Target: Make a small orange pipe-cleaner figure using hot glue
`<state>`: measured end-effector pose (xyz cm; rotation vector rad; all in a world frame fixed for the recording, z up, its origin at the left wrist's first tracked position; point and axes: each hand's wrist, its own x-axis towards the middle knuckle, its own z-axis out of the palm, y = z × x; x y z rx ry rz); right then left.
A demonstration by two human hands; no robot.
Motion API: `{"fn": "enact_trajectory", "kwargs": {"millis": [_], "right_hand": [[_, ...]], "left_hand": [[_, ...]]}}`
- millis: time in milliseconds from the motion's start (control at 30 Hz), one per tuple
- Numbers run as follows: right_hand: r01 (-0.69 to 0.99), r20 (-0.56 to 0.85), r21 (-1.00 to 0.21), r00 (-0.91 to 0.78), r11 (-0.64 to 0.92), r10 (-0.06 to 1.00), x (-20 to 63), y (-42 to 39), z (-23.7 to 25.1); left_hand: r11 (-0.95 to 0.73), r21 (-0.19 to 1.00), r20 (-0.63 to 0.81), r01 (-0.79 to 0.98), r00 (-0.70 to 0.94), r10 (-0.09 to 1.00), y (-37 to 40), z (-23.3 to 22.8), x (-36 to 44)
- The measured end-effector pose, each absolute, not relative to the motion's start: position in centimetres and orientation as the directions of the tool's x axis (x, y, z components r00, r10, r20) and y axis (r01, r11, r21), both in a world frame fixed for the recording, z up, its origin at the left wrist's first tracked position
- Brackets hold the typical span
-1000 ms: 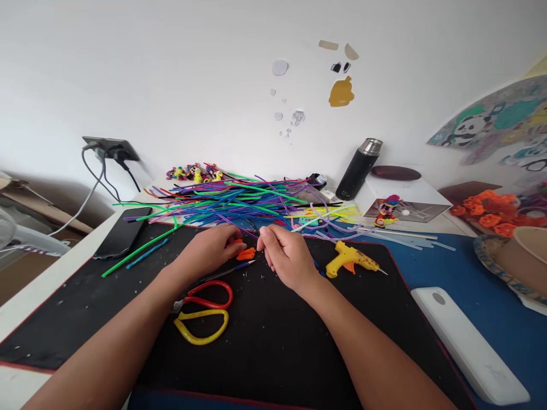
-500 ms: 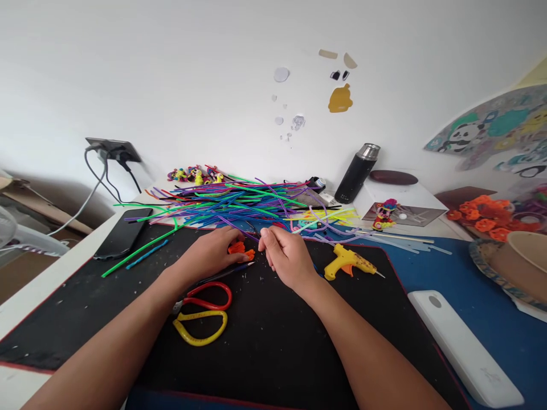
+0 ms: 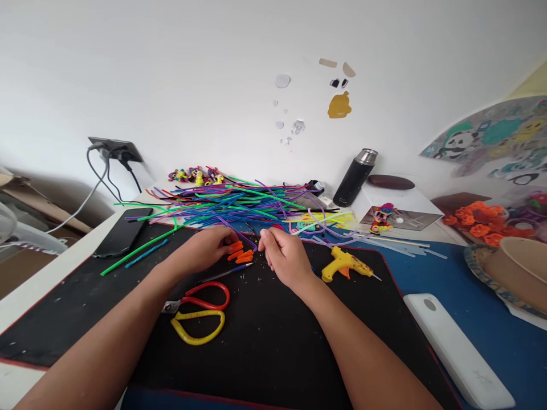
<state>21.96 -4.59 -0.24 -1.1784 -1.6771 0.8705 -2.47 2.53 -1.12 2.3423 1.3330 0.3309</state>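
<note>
fingers of left hand (image 3: 205, 249) touch orange pieces (image 3: 240, 254); right hand (image 3: 284, 259) grip curled, contents unclear.

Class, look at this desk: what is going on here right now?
A person sits at a black mat doing pipe-cleaner craft. The left hand touches small orange pieces; the right hand pinches something too small to tell beside them. Scissors, a yellow glue gun and a pile of coloured pipe cleaners lie around.
</note>
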Motion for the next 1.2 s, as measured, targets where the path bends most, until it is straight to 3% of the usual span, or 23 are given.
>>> {"fn": "enact_trajectory", "kwargs": {"millis": [1000,1100,1200], "right_hand": [[0.397,0.259,-0.865,-0.171,0.307,0.951,21.7,-4.8,-0.3],[0.411,0.273,-0.852,-0.178,0.323,0.945,21.8,-4.8,-0.2],[0.439,0.282,-0.837,-0.167,0.327,0.945,22.0,-4.7,-0.1]], "left_hand": [[-0.496,0.415,0.010,0.763,0.541,0.841,1.3,-0.4,-1.4],[-0.414,0.459,-0.007,0.786,0.469,0.883,1.4,0.3,-1.5],[-0.305,0.498,0.084,0.812,0.305,0.949,1.9,1.2,-2.2]]}}
